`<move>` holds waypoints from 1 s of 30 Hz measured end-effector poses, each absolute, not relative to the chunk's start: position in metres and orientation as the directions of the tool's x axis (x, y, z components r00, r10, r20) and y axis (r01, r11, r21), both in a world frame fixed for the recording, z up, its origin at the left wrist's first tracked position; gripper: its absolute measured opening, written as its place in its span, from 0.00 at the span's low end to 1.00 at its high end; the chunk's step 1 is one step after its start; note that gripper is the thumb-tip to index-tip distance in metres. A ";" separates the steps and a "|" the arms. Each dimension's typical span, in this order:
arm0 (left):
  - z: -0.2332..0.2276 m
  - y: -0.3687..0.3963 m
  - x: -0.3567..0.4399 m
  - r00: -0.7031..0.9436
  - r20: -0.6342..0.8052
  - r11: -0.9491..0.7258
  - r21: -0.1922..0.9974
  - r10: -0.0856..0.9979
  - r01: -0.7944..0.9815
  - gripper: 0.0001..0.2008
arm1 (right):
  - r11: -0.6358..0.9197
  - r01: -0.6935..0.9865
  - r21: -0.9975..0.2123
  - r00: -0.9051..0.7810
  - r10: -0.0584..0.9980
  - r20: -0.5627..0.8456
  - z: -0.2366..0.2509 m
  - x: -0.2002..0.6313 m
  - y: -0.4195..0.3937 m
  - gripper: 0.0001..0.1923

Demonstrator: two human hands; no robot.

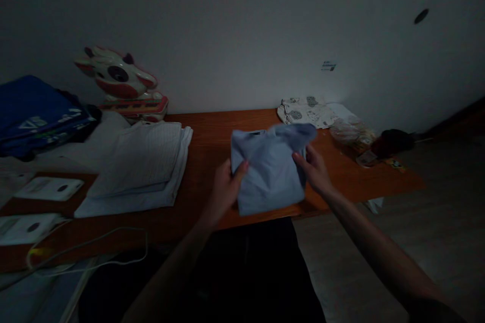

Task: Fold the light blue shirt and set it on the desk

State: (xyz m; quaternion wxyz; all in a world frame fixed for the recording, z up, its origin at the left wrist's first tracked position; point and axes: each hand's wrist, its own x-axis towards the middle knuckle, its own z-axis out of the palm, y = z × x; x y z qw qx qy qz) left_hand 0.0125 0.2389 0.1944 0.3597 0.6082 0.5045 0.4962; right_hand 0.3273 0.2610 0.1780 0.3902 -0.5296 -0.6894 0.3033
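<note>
Folded light-blue cloth (pixel 271 181) — left fingers (pixel 241 168) pinching left edge — right fingers (pixel 298 159) pinching right edge

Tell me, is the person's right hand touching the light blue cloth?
Touching. The head view shows the right hand holding the right side of the light blue cloth, its thumb lying over the front.

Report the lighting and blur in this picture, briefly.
In the head view, the light is dim, and the dark clothing shows almost no detail; in the head view, the blue-grey cloth between the left hand and right hand looks blurred, especially its top edge.
</note>
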 end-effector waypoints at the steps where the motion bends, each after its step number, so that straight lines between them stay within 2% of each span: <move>1: 0.196 0.277 0.014 -0.032 0.258 -0.243 0.939 0.966 0.244 0.18 | 0.237 0.430 -0.871 -0.081 0.971 0.225 0.180 0.320 0.295 0.37; 2: 0.192 0.311 0.014 -0.034 0.208 -0.194 0.951 0.978 0.241 0.19 | 0.225 0.390 -0.893 -0.059 0.974 0.220 0.180 0.314 0.325 0.41; 3: 0.184 0.338 0.012 -0.017 0.049 -0.044 0.971 0.999 0.234 0.21 | 0.206 0.395 -0.895 -0.091 0.979 0.184 0.176 0.308 0.349 0.45; 4: 0.172 0.357 0.010 0.040 -0.170 0.155 0.958 0.985 0.242 0.22 | 0.176 0.413 -0.894 -0.128 0.983 0.135 0.170 0.304 0.367 0.50; 5: 0.158 0.369 0.009 0.093 -0.280 0.250 0.936 0.955 0.248 0.24 | 0.157 0.437 -0.886 -0.180 0.980 0.085 0.162 0.302 0.379 0.54; 6: 0.143 0.374 0.007 0.086 -0.316 0.287 0.925 0.945 0.250 0.26 | 0.147 0.461 -0.875 -0.232 0.972 0.041 0.152 0.302 0.386 0.56; 7: 0.128 0.373 0.006 0.067 -0.308 0.284 0.928 0.949 0.242 0.31 | 0.146 0.472 -0.869 -0.276 0.961 0.012 0.142 0.303 0.389 0.58; 9: 0.104 0.363 0.004 -0.007 -0.181 0.180 0.968 0.983 0.174 0.41 | 0.144 0.454 -0.879 -0.322 0.947 -0.011 0.123 0.309 0.387 0.57; 10: 0.097 0.356 0.004 -0.025 -0.129 0.131 0.984 0.991 0.120 0.43 | 0.127 0.433 -0.893 -0.323 0.946 -0.022 0.116 0.312 0.385 0.55; 12: 0.092 0.347 0.002 0.014 -0.088 0.088 0.996 0.996 -0.003 0.39 | 0.063 0.377 -0.924 -0.288 0.956 -0.052 0.109 0.317 0.383 0.54; 14: 0.096 0.348 0.000 0.138 -0.109 0.123 0.987 0.984 -0.104 0.32 | 0.021 0.298 -0.954 -0.236 0.970 -0.052 0.109 0.318 0.384 0.54; 17: 0.108 0.363 -0.005 0.281 -0.127 0.175 0.973 0.951 -0.153 0.27 | 0.044 0.225 -0.973 -0.219 0.976 -0.007 0.114 0.313 0.392 0.56; 21: 0.118 0.379 -0.004 0.249 -0.229 0.234 0.972 0.941 0.009 0.31 | 0.001 0.430 -0.903 -0.202 0.975 -0.095 0.114 0.306 0.407 0.52; 23: 0.119 0.379 -0.002 0.240 -0.265 0.276 0.961 0.934 -0.013 0.29 | -0.003 0.494 -0.869 -0.196 0.974 -0.115 0.110 0.307 0.416 0.51; 27: 0.121 0.362 0.001 0.136 -0.212 0.218 0.975 0.968 -0.030 0.36 | 0.127 0.472 -0.872 -0.182 0.982 0.045 0.106 0.313 0.435 0.50; 30: 0.123 0.340 0.001 0.192 -0.239 0.257 0.963 0.952 -0.077 0.40 | 0.283 0.624 -0.729 -0.153 0.958 0.241 0.118 0.308 0.441 0.45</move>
